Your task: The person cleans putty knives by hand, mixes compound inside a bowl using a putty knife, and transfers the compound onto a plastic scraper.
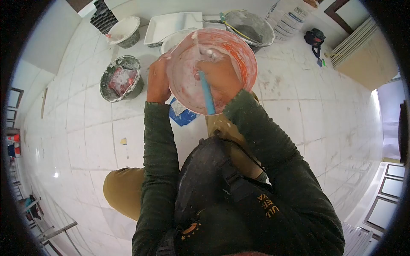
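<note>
A pink-red bucket [247,55], its inside smeared with whitish paste, is held tilted in front of me with its mouth toward me. My left hand [159,80] grips the bucket at its left rim; some of the fingers are hidden behind it. Inside the mouth, my right hand [220,77] is closed around a blue-handled putty knife [207,96]. The handle points back toward me over the near rim. Its thin far end is coated in white and lies by the bucket's inner wall. White paste also sticks to my right fingers.
On the tiled floor stand a dark, crusted bucket [139,87] at left, a white-rimmed bucket [136,25], a white paint tray [153,32] and a black tub [269,36] behind. A blue piece [185,117] lies below the held bucket. Stacked boards [363,55] lean at right.
</note>
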Motion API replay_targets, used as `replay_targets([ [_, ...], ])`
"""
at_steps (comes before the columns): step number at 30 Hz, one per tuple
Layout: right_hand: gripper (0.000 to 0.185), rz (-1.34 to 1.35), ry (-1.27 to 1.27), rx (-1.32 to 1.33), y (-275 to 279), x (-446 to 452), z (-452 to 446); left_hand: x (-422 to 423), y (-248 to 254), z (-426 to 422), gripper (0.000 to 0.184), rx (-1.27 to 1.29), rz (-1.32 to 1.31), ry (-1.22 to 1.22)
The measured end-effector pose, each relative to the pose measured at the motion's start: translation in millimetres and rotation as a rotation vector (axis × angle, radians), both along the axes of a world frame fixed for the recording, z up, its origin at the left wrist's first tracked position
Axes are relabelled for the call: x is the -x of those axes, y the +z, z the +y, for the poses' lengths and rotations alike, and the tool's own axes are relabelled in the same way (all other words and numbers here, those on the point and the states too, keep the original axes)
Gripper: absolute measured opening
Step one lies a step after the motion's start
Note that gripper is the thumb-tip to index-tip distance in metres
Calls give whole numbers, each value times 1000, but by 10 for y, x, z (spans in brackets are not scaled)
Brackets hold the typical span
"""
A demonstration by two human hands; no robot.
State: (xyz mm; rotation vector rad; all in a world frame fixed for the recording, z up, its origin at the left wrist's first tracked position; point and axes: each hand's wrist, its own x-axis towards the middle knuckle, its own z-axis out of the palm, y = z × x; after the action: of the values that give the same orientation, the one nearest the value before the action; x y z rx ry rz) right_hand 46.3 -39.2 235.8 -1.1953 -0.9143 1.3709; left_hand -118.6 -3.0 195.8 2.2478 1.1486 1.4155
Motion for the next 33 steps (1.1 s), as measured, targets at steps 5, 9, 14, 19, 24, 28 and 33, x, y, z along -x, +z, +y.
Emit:
replay_targets([
  [5, 33, -293, 340, -168, 45, -3, -111, 13, 139, -91, 30, -8, 5, 16],
  [9, 31, -202, 271, -75, 59, -112, -211, -82, 218, -148, 28, 74, -175, 20],
  [14, 37, 150, -191, -53, 12, -118, -93, -63, 111, -109, 31, -34, -94, 116],
  [19, 37, 216, -197, -96, 10, 23, -4, -70, 222, -115, 33, 104, -243, -42],
  [24, 36, 141, -102, -183, -34, 37, 29, -99, 307, -195, 33, 219, -371, -116],
  [28, 37, 253, -59, -158, 26, 90, 18, -63, 217, -169, 33, 153, -265, -13],
  [33, 37, 114, 113, 5, 122, 83, -110, -152, 195, -175, 33, 84, -312, 37],
])
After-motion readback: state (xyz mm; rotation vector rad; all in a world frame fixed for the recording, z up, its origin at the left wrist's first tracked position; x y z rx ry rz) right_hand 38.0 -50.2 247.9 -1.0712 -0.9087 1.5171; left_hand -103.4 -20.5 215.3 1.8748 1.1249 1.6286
